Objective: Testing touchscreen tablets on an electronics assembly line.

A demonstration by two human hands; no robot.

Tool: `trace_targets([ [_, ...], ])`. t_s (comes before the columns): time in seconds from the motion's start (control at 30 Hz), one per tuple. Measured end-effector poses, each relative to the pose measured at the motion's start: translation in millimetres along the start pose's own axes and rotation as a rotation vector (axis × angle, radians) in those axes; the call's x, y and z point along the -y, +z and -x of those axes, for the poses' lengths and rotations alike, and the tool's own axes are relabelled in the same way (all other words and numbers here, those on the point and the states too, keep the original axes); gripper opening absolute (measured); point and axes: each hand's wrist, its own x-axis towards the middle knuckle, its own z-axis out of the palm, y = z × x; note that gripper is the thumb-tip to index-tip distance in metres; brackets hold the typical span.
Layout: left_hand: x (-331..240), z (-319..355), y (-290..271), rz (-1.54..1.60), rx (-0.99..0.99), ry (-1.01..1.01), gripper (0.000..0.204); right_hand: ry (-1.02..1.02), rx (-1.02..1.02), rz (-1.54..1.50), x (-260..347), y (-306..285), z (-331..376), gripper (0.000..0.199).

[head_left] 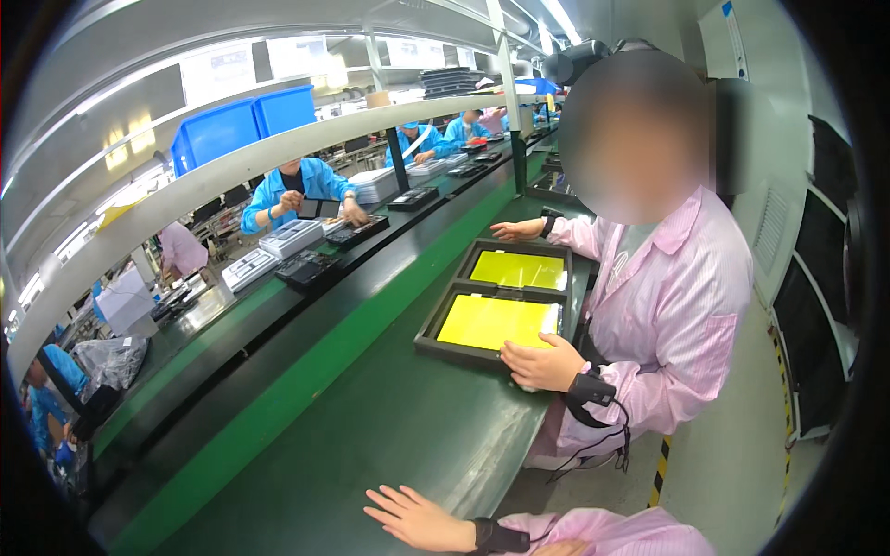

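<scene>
My right hand reaches over the dark green tabletop, palm down, fingers spread and holding nothing. Whether it touches the surface I cannot tell. A black band with a small box is around that wrist, below a pink striped sleeve. Only a small part of my left hand shows at the lower edge, beside the right sleeve; its fingers are cut off. Farther up the table lies a black two-part frame with bright yellow panels, between the hands of a co-worker.
The co-worker in a pink coat stands at the right, one hand on the frame's near corner. A green conveyor runs beside the table. Across it, people in blue handle black devices. Blue bins sit above.
</scene>
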Motion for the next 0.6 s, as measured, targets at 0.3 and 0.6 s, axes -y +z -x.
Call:
trace_targets([
  [0.3, 41.2, 29.1, 66.2, -0.007, -0.101, 0.039, 0.059, 0.022, -0.087, -0.08, 4.2, -4.0, 3.6, 0.046],
  [0.6, 41.0, 37.6, 91.0, 0.021, -0.144, 0.054, 0.055, 0.037, -0.083, -0.096, 6.0, -5.0, 3.7, 0.045],
])
